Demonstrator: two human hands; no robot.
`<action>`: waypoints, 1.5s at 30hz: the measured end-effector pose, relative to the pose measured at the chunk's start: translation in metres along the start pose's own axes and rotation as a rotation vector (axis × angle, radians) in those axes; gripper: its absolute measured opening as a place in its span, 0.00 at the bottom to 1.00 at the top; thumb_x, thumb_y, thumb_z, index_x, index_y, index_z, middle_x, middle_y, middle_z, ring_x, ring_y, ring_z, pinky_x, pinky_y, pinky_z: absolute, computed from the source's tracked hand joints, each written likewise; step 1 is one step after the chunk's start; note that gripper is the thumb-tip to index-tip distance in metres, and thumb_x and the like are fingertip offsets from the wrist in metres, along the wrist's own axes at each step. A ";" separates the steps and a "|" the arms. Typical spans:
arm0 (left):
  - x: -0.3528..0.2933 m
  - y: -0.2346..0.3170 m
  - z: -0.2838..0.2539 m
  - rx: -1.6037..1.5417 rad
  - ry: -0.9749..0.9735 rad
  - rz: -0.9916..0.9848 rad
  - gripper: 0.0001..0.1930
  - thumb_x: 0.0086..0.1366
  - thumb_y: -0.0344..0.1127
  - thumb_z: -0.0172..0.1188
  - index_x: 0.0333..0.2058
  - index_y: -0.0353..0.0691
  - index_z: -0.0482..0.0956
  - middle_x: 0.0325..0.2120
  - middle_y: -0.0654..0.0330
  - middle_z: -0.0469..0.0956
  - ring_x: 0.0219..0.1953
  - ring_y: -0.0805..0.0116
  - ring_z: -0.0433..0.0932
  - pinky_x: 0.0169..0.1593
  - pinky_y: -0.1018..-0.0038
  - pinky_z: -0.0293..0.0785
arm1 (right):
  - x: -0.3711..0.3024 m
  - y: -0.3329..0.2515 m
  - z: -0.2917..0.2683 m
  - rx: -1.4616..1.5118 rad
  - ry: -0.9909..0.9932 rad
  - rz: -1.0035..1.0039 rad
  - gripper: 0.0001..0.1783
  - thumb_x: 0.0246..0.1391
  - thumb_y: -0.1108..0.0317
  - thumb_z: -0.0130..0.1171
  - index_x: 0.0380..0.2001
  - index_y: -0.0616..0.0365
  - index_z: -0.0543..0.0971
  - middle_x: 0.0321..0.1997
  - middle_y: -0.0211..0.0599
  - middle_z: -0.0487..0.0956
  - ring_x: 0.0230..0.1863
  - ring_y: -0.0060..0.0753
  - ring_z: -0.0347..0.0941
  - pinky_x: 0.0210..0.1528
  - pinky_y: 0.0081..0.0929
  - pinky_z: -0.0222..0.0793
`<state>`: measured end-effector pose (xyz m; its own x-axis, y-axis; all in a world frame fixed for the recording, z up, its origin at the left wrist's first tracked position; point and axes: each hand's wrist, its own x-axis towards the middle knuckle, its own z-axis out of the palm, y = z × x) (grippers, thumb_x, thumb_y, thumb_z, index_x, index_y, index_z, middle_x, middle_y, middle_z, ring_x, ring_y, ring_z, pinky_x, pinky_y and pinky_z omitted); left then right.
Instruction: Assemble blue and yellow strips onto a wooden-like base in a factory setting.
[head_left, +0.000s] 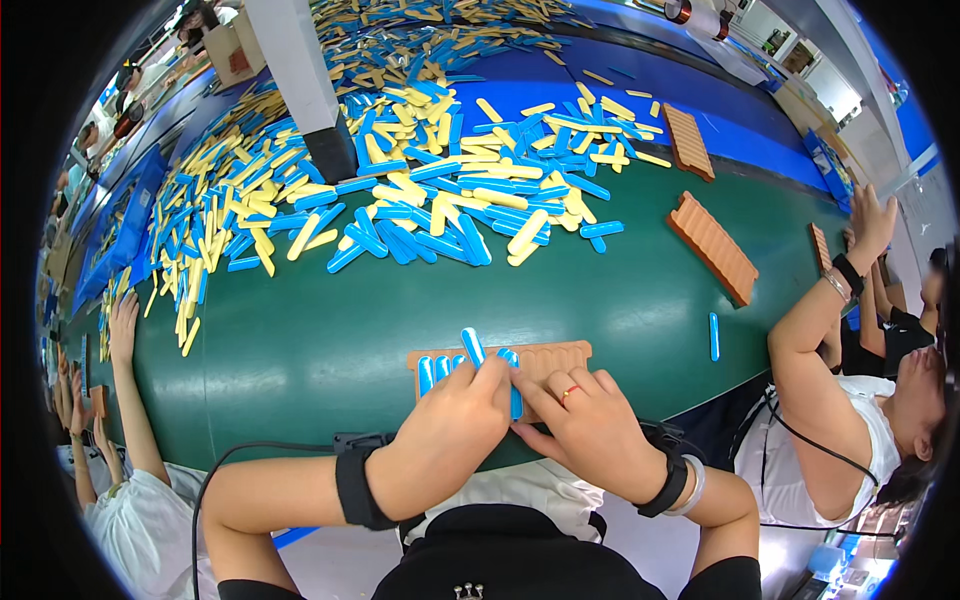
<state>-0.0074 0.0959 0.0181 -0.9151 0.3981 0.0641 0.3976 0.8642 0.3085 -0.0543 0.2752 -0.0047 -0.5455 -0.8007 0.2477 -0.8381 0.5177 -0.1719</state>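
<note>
An orange-brown grooved tray [562,357] lies in front of me at the near edge of the green table. Several blue strips with rounded ends [426,376] sit side by side in its left grooves, while the grooves on the right show bare. My left hand [450,425] is closed over the tray, and a tilted blue strip [472,345] sticks up from its fingers. Beside it, my right hand [592,430] pinches at another blue strip [516,402] standing in the tray's middle. The fingers of both hands nearly meet and partly hide the strips there.
A large heap of blue and yellow strips [440,190] spreads over the far table around a grey post [300,80]. Two more grooved trays [712,248] and a loose blue strip [714,336] lie at right. Co-workers' arms reach in at left [135,370] and right [815,310].
</note>
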 end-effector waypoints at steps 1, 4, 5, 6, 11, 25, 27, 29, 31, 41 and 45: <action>-0.003 0.001 -0.002 0.018 -0.047 -0.019 0.25 0.47 0.22 0.57 0.46 0.21 0.67 0.34 0.49 0.66 0.34 0.56 0.72 0.36 0.70 0.74 | 0.000 0.000 -0.002 -0.006 -0.015 0.007 0.27 0.44 0.55 0.63 0.48 0.55 0.75 0.26 0.31 0.68 0.31 0.29 0.66 0.33 0.26 0.59; -0.011 0.001 0.004 0.022 -0.068 -0.036 0.27 0.48 0.25 0.58 0.49 0.21 0.65 0.34 0.49 0.66 0.34 0.57 0.72 0.36 0.71 0.73 | 0.000 0.002 -0.002 0.002 -0.015 0.008 0.27 0.44 0.56 0.63 0.48 0.54 0.75 0.26 0.31 0.69 0.31 0.31 0.66 0.33 0.27 0.59; -0.013 0.001 0.006 0.003 -0.042 -0.038 0.28 0.49 0.26 0.59 0.50 0.21 0.65 0.34 0.50 0.67 0.35 0.58 0.71 0.37 0.71 0.72 | 0.001 0.003 -0.001 0.014 -0.005 0.001 0.26 0.44 0.56 0.63 0.47 0.55 0.75 0.25 0.31 0.69 0.32 0.29 0.66 0.33 0.27 0.60; -0.015 0.003 0.006 0.004 -0.043 -0.040 0.28 0.49 0.26 0.59 0.50 0.21 0.65 0.34 0.50 0.67 0.35 0.58 0.71 0.37 0.71 0.72 | 0.001 0.004 -0.002 0.016 -0.005 0.000 0.26 0.44 0.56 0.63 0.47 0.55 0.75 0.25 0.31 0.69 0.32 0.29 0.66 0.33 0.27 0.60; -0.023 0.018 0.012 0.074 -0.018 -0.066 0.39 0.46 0.42 0.65 0.53 0.24 0.64 0.33 0.54 0.66 0.39 0.59 0.66 0.46 0.66 0.63 | 0.004 0.008 -0.001 0.115 -0.007 -0.001 0.24 0.44 0.58 0.63 0.46 0.55 0.76 0.27 0.34 0.71 0.34 0.33 0.67 0.33 0.28 0.60; -0.014 0.019 0.005 0.122 0.085 -0.192 0.37 0.46 0.47 0.65 0.51 0.30 0.67 0.35 0.53 0.67 0.44 0.57 0.66 0.55 0.56 0.58 | 0.003 0.011 0.001 0.153 0.017 -0.023 0.21 0.45 0.63 0.61 0.45 0.54 0.76 0.26 0.32 0.70 0.33 0.31 0.67 0.32 0.28 0.60; -0.007 0.014 0.000 0.117 0.114 -0.164 0.35 0.46 0.47 0.65 0.49 0.30 0.68 0.36 0.53 0.67 0.44 0.57 0.66 0.55 0.55 0.57 | 0.003 0.013 0.002 0.160 0.029 -0.032 0.20 0.45 0.63 0.61 0.44 0.54 0.76 0.26 0.32 0.70 0.33 0.31 0.67 0.32 0.28 0.60; -0.002 0.006 -0.008 0.057 0.122 -0.157 0.29 0.48 0.44 0.65 0.46 0.33 0.70 0.36 0.53 0.68 0.44 0.56 0.67 0.55 0.56 0.57 | 0.003 0.015 0.003 0.183 0.044 -0.022 0.19 0.44 0.65 0.61 0.43 0.55 0.77 0.25 0.31 0.70 0.32 0.30 0.67 0.31 0.27 0.60; 0.000 -0.005 -0.018 0.053 0.162 -0.197 0.27 0.49 0.42 0.65 0.46 0.35 0.71 0.36 0.54 0.68 0.45 0.56 0.66 0.54 0.58 0.57 | 0.002 0.017 0.003 0.171 0.056 -0.032 0.19 0.44 0.67 0.61 0.43 0.55 0.77 0.25 0.31 0.70 0.31 0.30 0.67 0.31 0.27 0.60; 0.016 -0.063 -0.017 -0.446 -0.028 -0.414 0.12 0.49 0.32 0.66 0.31 0.34 0.76 0.23 0.59 0.74 0.29 0.67 0.73 0.35 0.74 0.70 | 0.013 0.026 -0.004 0.408 0.070 -0.005 0.13 0.49 0.73 0.56 0.40 0.52 0.79 0.26 0.36 0.74 0.32 0.37 0.72 0.34 0.30 0.66; 0.035 -0.060 -0.030 -0.743 -0.127 -0.481 0.07 0.55 0.31 0.62 0.29 0.33 0.77 0.24 0.63 0.75 0.28 0.76 0.72 0.35 0.78 0.69 | 0.019 0.034 -0.001 0.515 0.018 0.035 0.11 0.51 0.72 0.54 0.38 0.54 0.79 0.30 0.37 0.78 0.35 0.39 0.72 0.39 0.30 0.68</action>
<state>-0.0659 0.0485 0.0306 -0.9395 0.1131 -0.3233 -0.2145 0.5416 0.8128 -0.0933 0.2783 -0.0052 -0.5771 -0.7777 0.2493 -0.7084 0.3248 -0.6266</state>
